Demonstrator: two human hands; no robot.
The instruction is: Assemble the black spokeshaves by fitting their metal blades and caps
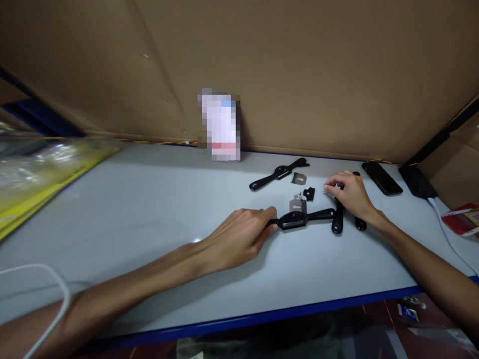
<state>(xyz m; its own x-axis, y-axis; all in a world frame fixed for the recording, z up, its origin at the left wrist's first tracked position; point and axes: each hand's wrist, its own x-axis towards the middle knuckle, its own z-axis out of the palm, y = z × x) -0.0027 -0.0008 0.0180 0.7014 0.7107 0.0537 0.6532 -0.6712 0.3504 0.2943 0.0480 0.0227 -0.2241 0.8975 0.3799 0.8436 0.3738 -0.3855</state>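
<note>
My left hand (250, 232) is closed round the left handle of a black spokeshave (294, 220) low over the table. Between my right thumb and fingertips is a small silvery screw (324, 190); my right hand (350, 194) hovers above two more black handles (338, 219), which it partly hides. Just behind the held spokeshave lie a slotted metal blade (298, 205), small screws (298, 195) and a black cap plate (309, 194). Farther back, a second spokeshave (282, 172) rests beside another slotted blade (299, 178).
A dark phone-like object (382, 178) and a black device with a white cable (417, 182) lie at the back right. A blurred white card (222, 124) leans on the cardboard wall (299, 75). Plastic-wrapped yellow material (45, 174) is at left; a white cable (65, 294) crosses nearby.
</note>
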